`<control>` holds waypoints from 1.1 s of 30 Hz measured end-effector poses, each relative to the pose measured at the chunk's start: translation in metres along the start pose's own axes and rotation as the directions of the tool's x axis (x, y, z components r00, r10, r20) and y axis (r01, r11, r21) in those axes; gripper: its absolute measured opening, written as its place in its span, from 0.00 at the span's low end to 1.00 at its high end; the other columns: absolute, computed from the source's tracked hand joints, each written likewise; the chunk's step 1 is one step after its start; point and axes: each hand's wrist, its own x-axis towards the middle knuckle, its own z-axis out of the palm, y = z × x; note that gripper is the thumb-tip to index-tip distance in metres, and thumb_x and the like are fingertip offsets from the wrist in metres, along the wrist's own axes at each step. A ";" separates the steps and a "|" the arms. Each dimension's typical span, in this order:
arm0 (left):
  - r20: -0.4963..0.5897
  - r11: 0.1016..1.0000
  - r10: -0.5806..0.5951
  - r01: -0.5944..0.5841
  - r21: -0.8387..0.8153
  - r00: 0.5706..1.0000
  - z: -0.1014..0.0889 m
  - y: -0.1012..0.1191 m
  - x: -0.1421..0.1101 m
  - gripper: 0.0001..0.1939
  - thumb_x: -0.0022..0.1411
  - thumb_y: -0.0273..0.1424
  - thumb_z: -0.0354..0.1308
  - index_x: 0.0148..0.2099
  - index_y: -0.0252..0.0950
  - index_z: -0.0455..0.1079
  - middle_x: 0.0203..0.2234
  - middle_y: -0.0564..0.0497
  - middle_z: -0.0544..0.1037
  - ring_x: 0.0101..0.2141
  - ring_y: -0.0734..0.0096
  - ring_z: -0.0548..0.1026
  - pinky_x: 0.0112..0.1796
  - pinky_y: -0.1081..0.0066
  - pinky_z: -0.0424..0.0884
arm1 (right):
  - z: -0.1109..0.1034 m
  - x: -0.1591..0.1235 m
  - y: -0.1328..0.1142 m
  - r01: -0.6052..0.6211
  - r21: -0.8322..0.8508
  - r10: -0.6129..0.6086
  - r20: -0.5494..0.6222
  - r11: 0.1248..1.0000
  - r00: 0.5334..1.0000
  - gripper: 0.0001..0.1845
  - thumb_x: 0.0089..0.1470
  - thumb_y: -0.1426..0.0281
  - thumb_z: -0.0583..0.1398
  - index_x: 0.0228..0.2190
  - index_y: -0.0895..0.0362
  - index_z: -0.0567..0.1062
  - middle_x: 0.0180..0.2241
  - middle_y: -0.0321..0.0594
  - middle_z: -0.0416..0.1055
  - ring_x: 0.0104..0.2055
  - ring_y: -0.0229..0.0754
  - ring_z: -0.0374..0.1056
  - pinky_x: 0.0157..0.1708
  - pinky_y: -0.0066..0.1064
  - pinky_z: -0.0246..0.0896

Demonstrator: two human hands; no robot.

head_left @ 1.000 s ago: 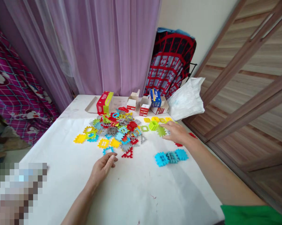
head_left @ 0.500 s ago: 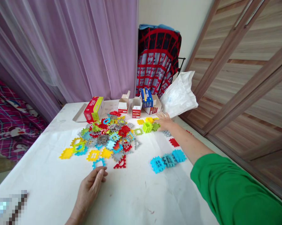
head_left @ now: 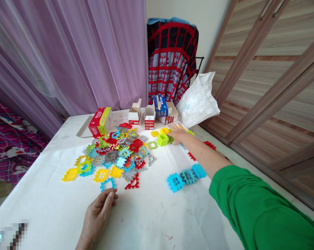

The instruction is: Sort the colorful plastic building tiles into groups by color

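My right hand [head_left: 178, 133] reaches across the white table with its fingers spread, over green and yellow interlocking plastic tiles at the far side. A dark green tile [head_left: 170, 140] shows partly beside its fingers, and left of that sits a light green block built from tiles [head_left: 162, 140]. Close to the table's near side rests my left hand [head_left: 101, 208], fingers curled in and thumb laid against them, with nothing visible in it. Just beyond its fingertips lies a blue square frame tile [head_left: 108, 184]. A red triangular tile [head_left: 133, 182] is to the right of that.
A heap of mixed tiles [head_left: 120, 152] covers the table's middle left. Joined blue pieces [head_left: 188, 176] lie at the right. Along the back stand a red and yellow box [head_left: 101, 122], small open cartons [head_left: 149, 122], a blue box [head_left: 161, 106] and a white plastic bag [head_left: 198, 102].
The view has shifted slightly. My right hand has moved a little left, nearer the light green block, its fingers now spread over the tiles. My left hand keeps the same pose.
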 end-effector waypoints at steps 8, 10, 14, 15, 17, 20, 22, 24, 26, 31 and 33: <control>-0.006 1.000 -0.013 0.013 -0.004 1.000 -0.001 0.000 -0.001 0.28 0.51 0.57 0.56 0.37 0.37 0.76 0.24 0.49 0.79 0.25 0.66 0.77 0.30 0.68 0.76 | 0.001 0.001 0.002 -0.014 0.035 0.013 0.036 0.999 0.999 0.35 0.36 0.68 0.67 0.51 0.48 0.73 0.66 0.45 0.47 0.68 0.61 0.31 0.61 0.61 0.24; -0.001 1.000 -0.021 0.021 -0.008 1.000 0.000 0.000 -0.001 0.28 0.51 0.57 0.56 0.37 0.37 0.76 0.24 0.49 0.79 0.25 0.66 0.77 0.30 0.68 0.76 | 0.002 0.001 0.004 -0.016 0.041 0.015 0.031 0.999 0.999 0.36 0.36 0.68 0.67 0.52 0.48 0.72 0.66 0.44 0.47 0.68 0.60 0.32 0.61 0.61 0.24; 0.007 0.998 -0.039 0.039 -0.043 0.999 0.000 0.001 0.000 0.28 0.51 0.57 0.57 0.37 0.37 0.76 0.24 0.49 0.79 0.25 0.67 0.76 0.29 0.68 0.76 | 0.002 0.001 0.004 -0.021 0.026 0.020 0.034 0.999 0.999 0.37 0.37 0.67 0.67 0.53 0.49 0.71 0.66 0.46 0.47 0.68 0.60 0.33 0.61 0.60 0.26; 0.007 0.997 -0.042 0.042 -0.057 0.999 0.001 0.002 0.000 0.27 0.51 0.56 0.57 0.37 0.37 0.76 0.24 0.49 0.79 0.24 0.67 0.76 0.29 0.68 0.76 | 0.001 0.000 0.003 -0.030 0.025 0.029 0.042 0.999 0.999 0.38 0.37 0.68 0.67 0.54 0.49 0.70 0.66 0.46 0.47 0.68 0.59 0.34 0.61 0.60 0.28; 0.001 0.996 -0.045 0.045 -0.080 0.999 0.001 0.003 0.000 0.27 0.52 0.56 0.57 0.37 0.36 0.75 0.24 0.49 0.79 0.24 0.68 0.76 0.28 0.69 0.75 | -0.003 -0.004 0.003 -0.052 0.033 0.050 0.052 0.998 0.997 0.41 0.37 0.70 0.66 0.57 0.50 0.67 0.66 0.48 0.47 0.68 0.58 0.36 0.61 0.59 0.32; -0.003 0.995 -0.049 0.049 -0.092 0.999 0.002 0.003 0.000 0.26 0.53 0.55 0.56 0.37 0.35 0.75 0.24 0.48 0.78 0.24 0.68 0.75 0.23 0.72 0.72 | -0.012 -0.018 0.001 -0.074 0.051 0.075 -0.003 0.996 0.997 0.40 0.40 0.75 0.63 0.57 0.49 0.66 0.65 0.49 0.48 0.67 0.57 0.39 0.60 0.57 0.37; 0.001 0.993 -0.058 0.058 -0.099 0.998 0.003 0.001 -0.001 0.26 0.54 0.54 0.55 0.37 0.35 0.75 0.25 0.48 0.78 0.24 0.69 0.75 0.21 0.74 0.69 | -0.019 -0.031 -0.004 -0.055 0.057 0.060 -0.086 0.997 0.994 0.36 0.42 0.75 0.61 0.56 0.49 0.68 0.65 0.48 0.50 0.67 0.57 0.41 0.60 0.57 0.38; 0.003 0.991 -0.066 0.066 -0.113 0.998 0.004 -0.001 -0.002 0.26 0.55 0.54 0.54 0.38 0.35 0.74 0.25 0.48 0.78 0.23 0.70 0.74 0.19 0.75 0.67 | -0.026 -0.045 -0.014 -0.021 0.062 0.032 -0.187 0.998 0.982 0.32 0.45 0.74 0.60 0.54 0.49 0.70 0.64 0.47 0.52 0.66 0.57 0.43 0.60 0.56 0.39; 0.001 0.988 -0.074 0.073 -0.136 0.997 0.005 -0.003 -0.001 0.26 0.55 0.53 0.54 0.38 0.35 0.74 0.25 0.49 0.77 0.23 0.71 0.74 0.18 0.76 0.65 | -0.035 -0.058 -0.031 0.025 0.081 0.000 -0.284 0.996 0.959 0.28 0.48 0.73 0.58 0.52 0.50 0.72 0.63 0.47 0.54 0.65 0.56 0.45 0.59 0.53 0.40; -0.087 0.976 -0.085 0.065 -0.208 0.993 0.007 -0.002 0.011 0.26 0.53 0.54 0.54 0.34 0.35 0.72 0.24 0.50 0.77 0.20 0.73 0.72 0.18 0.76 0.63 | -0.050 -0.070 -0.103 0.194 0.168 -0.114 -0.394 0.967 0.912 0.20 0.54 0.69 0.56 0.49 0.49 0.75 0.59 0.44 0.62 0.61 0.52 0.54 0.57 0.46 0.47; -0.157 0.972 -0.084 0.046 -0.231 0.984 0.006 -0.001 0.019 0.26 0.53 0.55 0.54 0.32 0.35 0.72 0.22 0.50 0.76 0.19 0.74 0.71 0.18 0.76 0.63 | -0.051 -0.067 -0.138 0.274 0.207 -0.175 -0.397 0.939 0.901 0.19 0.55 0.68 0.55 0.48 0.49 0.75 0.57 0.42 0.64 0.58 0.50 0.58 0.55 0.43 0.51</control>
